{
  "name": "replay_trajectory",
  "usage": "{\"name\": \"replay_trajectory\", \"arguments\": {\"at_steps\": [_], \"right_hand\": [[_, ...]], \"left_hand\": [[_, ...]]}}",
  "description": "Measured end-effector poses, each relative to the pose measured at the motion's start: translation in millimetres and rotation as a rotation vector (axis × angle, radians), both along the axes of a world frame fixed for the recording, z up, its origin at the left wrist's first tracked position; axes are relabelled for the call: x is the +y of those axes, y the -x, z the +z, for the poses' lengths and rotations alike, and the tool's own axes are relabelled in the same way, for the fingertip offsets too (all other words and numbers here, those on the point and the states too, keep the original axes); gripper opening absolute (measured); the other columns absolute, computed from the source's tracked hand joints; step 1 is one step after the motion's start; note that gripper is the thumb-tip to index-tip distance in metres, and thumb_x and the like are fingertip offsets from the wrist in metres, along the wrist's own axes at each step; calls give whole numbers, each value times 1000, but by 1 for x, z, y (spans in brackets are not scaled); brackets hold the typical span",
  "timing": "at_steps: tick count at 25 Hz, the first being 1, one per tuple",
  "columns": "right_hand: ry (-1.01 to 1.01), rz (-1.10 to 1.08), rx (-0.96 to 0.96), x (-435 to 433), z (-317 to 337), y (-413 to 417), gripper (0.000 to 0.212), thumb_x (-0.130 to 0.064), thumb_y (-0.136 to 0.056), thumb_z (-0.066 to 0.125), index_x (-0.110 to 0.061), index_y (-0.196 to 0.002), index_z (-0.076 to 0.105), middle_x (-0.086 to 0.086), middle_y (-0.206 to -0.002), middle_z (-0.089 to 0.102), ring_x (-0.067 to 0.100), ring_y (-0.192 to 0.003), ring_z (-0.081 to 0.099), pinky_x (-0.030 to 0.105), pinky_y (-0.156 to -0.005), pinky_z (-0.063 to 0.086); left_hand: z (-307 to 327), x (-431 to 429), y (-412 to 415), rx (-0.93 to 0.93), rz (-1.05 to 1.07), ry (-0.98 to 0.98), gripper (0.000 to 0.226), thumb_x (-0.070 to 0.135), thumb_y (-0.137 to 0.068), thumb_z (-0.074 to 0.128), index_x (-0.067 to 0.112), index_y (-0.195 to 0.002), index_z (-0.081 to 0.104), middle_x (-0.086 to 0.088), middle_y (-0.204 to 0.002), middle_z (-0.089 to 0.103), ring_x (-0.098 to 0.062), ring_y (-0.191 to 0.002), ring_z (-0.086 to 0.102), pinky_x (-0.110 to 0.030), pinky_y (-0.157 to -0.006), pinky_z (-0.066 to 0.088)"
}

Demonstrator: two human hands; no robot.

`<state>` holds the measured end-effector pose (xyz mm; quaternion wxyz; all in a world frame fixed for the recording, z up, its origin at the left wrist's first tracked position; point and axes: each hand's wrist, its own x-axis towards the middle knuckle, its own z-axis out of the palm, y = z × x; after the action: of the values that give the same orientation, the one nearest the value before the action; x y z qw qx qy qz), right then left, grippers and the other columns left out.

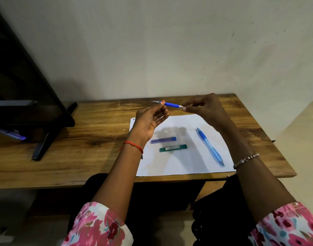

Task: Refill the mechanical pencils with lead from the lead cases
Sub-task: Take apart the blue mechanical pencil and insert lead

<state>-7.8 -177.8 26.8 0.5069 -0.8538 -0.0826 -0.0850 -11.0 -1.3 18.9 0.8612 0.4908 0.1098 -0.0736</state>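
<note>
We judged the job barely begun. Our left hand [150, 119] pinched the dark blue pencil [171, 104] near its tip, above the table's [81, 139] far edge. Our right hand [205, 107] pinched its back end, probably working the cap. The purple lead case [163, 140] and green lead case [173, 148] lay mid-paper [187, 166]. The light blue pencil [209, 147] lay untouched near the paper's right edge.

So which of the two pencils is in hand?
The dark blue pencil: the left hand holds its tip end and the right hand pinches its other end. The light blue pencil lies untouched on the paper.
</note>
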Motion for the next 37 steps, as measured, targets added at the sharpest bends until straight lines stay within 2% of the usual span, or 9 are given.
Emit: {"name": "replay_trajectory", "arguments": {"at_steps": [6, 9, 12, 18, 22, 26, 29, 34, 37], "right_hand": [[282, -41, 90, 11, -14, -3, 17, -7, -76, 74, 0, -91, 75, 12, -80, 71, 6, -56, 52, 5, -49, 38], [372, -79, 201, 14, -27, -9, 17, -7, -71, 77, 0, -86, 76, 16, -85, 73, 18, -66, 62, 30, -68, 56], [435, -114, 299, 16, -35, -11, 25, -9, -64, 81, 2, -85, 74, 15, -85, 71, 29, -80, 66, 46, -81, 55], [477, -85, 364, 20, -39, -9, 37, -15, -64, 84, 1, -93, 68, 16, -90, 68, 30, -84, 63, 43, -83, 52], [380, -132, 328, 12, -29, -10, 27, -23, -75, 77, 2, -83, 72, 11, -71, 64, 17, -59, 53, 25, -58, 41], [435, -320, 421, -11, -29, -14, 36, -23, -67, 84, 0, -82, 60, 15, -89, 65, 29, -83, 62, 33, -71, 47], [539, -275, 566, -17, -24, -4, 43, -18, -64, 86, -9, -66, 44, 8, -65, 59, 27, -73, 62, 36, -77, 51], [507, -266, 552, -20, -24, -4, 30, -7, -69, 79, -5, -59, 50, 0, -38, 56, 17, -47, 58, 36, -71, 53], [488, -269, 518, -25, -27, -7, 28, -11, -72, 75, -5, -63, 49, 8, -53, 64, 24, -58, 63, 37, -74, 54]], "left_hand": [[-10, 3, -4, 179, 42, -138, 11, 0, -83, 63, -1, -73, 59, -7, -54, 63, -10, -44, 61, -19, -54, 56], [-14, 11, -12, 249, 192, -248, 8, -4, -81, 63, -1, -84, 55, -10, -72, 52, -14, -56, 51, -17, -51, 52], [-12, 18, -16, 252, 300, -274, 15, -5, -80, 61, 3, -75, 49, -7, -73, 47, -14, -61, 46, -18, -58, 46], [-8, 17, -12, 253, 316, -264, 23, -9, -80, 57, 4, -65, 45, -7, -69, 46, -14, -57, 44, -18, -57, 44], [-6, 14, -10, 242, 328, -255, 27, -11, -80, 56, 6, -65, 42, -8, -71, 46, -15, -60, 45, -19, -63, 45], [-6, 12, -9, 249, 312, -282, 24, -10, -81, 57, 6, -66, 45, -7, -71, 48, -13, -61, 47, -18, -64, 47], [-5, 9, -8, 241, 307, -291, 7, -9, -81, 57, -2, -82, 54, -12, -87, 53, -17, -71, 54, -23, -74, 51], [-5, 6, -6, 236, 280, -329, 31, -7, -83, 57, -10, -114, 53, -17, -105, 58, -26, -98, 59, -25, -87, 49], [-6, 5, -7, 232, 264, -334, 33, -6, -83, 57, -10, -116, 53, -21, -118, 59, -26, -99, 59, -24, -82, 49]]}}
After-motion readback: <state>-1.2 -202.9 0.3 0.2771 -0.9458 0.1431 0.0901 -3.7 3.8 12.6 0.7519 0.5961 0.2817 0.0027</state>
